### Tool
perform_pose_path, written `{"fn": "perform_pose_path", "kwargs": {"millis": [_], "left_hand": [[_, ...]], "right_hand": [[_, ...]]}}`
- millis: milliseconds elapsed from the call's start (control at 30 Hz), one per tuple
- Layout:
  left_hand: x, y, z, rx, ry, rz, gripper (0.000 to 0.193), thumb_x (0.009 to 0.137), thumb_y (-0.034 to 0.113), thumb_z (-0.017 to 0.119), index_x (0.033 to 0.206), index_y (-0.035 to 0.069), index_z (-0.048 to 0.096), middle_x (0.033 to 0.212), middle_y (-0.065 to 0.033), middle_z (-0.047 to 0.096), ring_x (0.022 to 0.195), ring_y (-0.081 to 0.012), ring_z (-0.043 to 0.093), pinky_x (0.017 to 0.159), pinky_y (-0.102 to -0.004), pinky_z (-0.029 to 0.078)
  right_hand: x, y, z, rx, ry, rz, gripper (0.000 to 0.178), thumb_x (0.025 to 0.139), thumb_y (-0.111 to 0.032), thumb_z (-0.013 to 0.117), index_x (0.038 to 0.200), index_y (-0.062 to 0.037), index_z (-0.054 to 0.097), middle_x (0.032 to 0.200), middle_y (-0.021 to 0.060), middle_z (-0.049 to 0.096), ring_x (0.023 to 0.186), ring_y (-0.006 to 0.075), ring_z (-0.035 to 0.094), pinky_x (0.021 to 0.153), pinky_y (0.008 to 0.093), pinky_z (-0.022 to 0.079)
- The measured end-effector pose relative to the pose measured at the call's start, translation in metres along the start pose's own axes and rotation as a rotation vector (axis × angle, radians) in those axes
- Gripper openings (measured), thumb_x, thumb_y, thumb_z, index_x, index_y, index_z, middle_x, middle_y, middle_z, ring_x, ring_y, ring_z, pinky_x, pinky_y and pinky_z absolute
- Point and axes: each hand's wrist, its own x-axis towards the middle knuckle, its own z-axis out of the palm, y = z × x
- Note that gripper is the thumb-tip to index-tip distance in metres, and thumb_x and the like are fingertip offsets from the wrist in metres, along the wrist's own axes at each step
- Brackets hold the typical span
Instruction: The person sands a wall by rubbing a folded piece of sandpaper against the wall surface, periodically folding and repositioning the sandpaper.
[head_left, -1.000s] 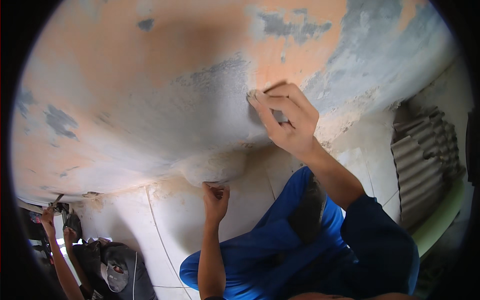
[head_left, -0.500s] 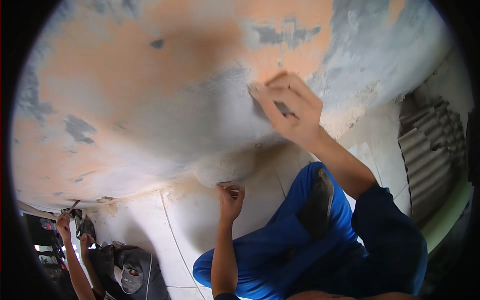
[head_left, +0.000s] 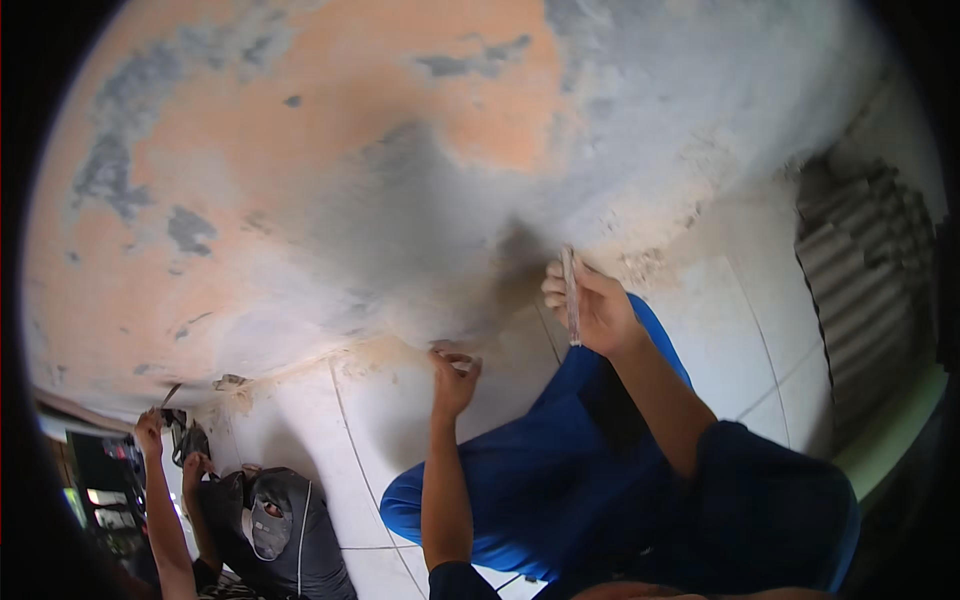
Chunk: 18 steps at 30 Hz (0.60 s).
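Note:
My right hand [head_left: 603, 312] is closed around a thin, flat, dusty pinkish strip [head_left: 571, 295], seen edge-on in front of the wall's foot. Its exact kind does not show. Patches of orange and grey cover the wall [head_left: 390, 200], which looks dusty and scraped. Lower down, my left hand [head_left: 455, 383] reaches to the wall's base with thumb and fingers pinched together. What lies between those fingers is too small to name.
White floor tiles [head_left: 375, 460] run along the wall. My bent leg in blue trousers [head_left: 520, 480] lies under my arms. Corrugated sheets [head_left: 865, 280] lean at the right. At the lower left, a co-worker's hand [head_left: 148, 432] holds a thin tool against the wall, beside a dark bag [head_left: 325, 545].
My right hand has come down from the wall and turned, so the strip in it now shows. My left hand stays near the wall's base. The view has shifted slightly.

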Motion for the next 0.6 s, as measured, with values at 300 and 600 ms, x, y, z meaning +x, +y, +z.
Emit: {"fn": "perform_pose_path", "kwargs": {"millis": [300,600], "left_hand": [[-0.012,0.031,-0.009,0.127,0.081,-0.030,0.049,0.091,0.021,0.077,0.125,-0.003,0.050,0.108,-0.0168,0.070,0.082,-0.0255,0.072,0.069,-0.0353,0.057],[-0.008,0.140,0.019,-0.826,-0.142,-0.085,0.031,0.104,0.021,0.063,0.121,-0.004,0.066,0.107,-0.0109,0.071,0.087,-0.0160,0.068,0.078,-0.0291,0.054]], "right_hand": [[-0.001,-0.026,0.013,0.159,-0.229,0.091,0.011,0.105,-0.015,0.056,0.114,-0.0131,0.062,0.109,0.0007,0.059,0.102,0.0160,0.057,0.089,0.0338,0.047],[0.030,0.022,-0.057,-0.398,0.188,0.113,0.012,0.102,-0.014,0.065,0.113,-0.0103,0.070,0.104,-0.0006,0.068,0.097,0.0115,0.064,0.086,0.0315,0.052]]}}
